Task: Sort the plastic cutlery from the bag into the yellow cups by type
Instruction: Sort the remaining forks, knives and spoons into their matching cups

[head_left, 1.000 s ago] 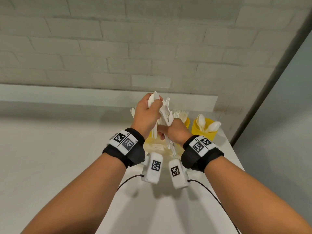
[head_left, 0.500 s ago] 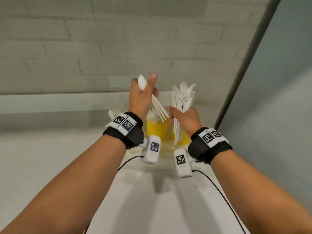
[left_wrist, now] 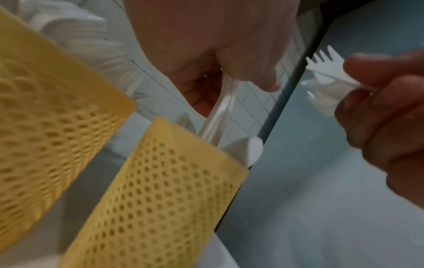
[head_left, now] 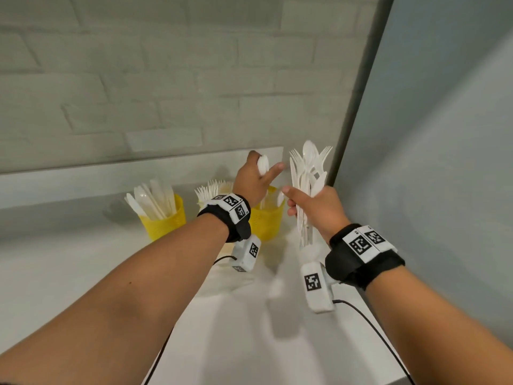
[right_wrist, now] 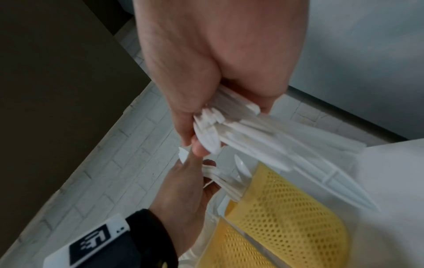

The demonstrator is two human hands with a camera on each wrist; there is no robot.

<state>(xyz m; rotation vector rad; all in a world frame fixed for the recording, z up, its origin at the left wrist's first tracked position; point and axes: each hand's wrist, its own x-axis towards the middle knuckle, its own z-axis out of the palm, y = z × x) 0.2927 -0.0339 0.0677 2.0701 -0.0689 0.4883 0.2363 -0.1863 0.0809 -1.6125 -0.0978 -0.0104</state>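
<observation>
We are in the middle of sorting. Our left hand (head_left: 254, 180) is curled round a few white spoons (head_left: 263, 163) and holds them right over the spoon cup (head_left: 268, 220). In the left wrist view the spoon handles (left_wrist: 219, 116) point down into that cup, and one spoon already in it pokes over the rim. We cannot tell if the handles touch the inside yet.

Our right hand (head_left: 319, 209) is just beside the left hand, on its right. Its fingers are wrapped tight round a mixed bunch (head_left: 308, 184) of forks, spoons and knives, held upright with the heads on top. So most of the work is still in that fist.

To the left of our left hand stand two more yellow cups. The fork cup (head_left: 213, 190) is partly hidden behind our left wrist. The knife cup (head_left: 163, 218) is farther left. Something thin and see-through lies under the cups; it may be the bag, but we cannot be sure.

We think the step now is dropping the spoons in. Next we would need to let our left fingers go loose so the spoons slide down. Then that hand should go back to the bunch and pick out one kind again. We should go gently, because these light cups could tip over
</observation>
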